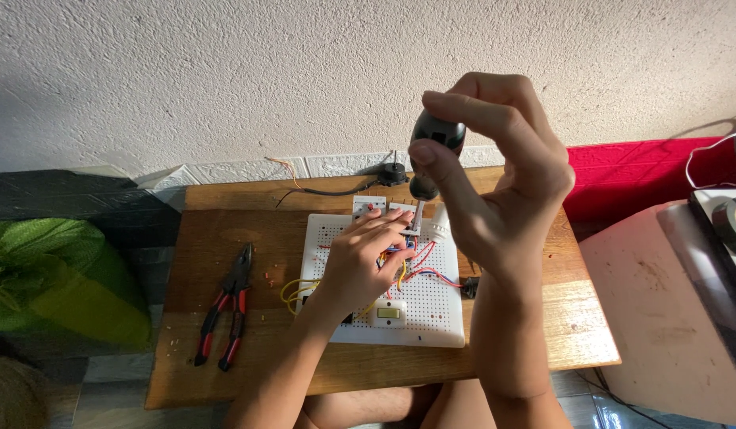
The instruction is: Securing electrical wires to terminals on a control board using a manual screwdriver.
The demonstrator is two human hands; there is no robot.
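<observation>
My right hand [503, 167] is raised above the board, its fingers wrapped around the black handle of a screwdriver [431, 155]. The screwdriver stands upright, its shaft pointing down at a small part near the top of the white perforated board [439, 318]. My left hand [360, 258] lies flat on the board, fingers pressing on the wired parts beside the screwdriver tip. Red, yellow and blue wires [427, 274] run across the board. A white switch [389, 313] sits near the board's front edge.
Red-and-black pliers [225, 314] lie on the wooden table [225, 238] to the left of the board. A small black round part with a cable [393, 173] sits at the table's back edge. A green bag [58, 278] is on the left, a pale casing [662, 302] on the right.
</observation>
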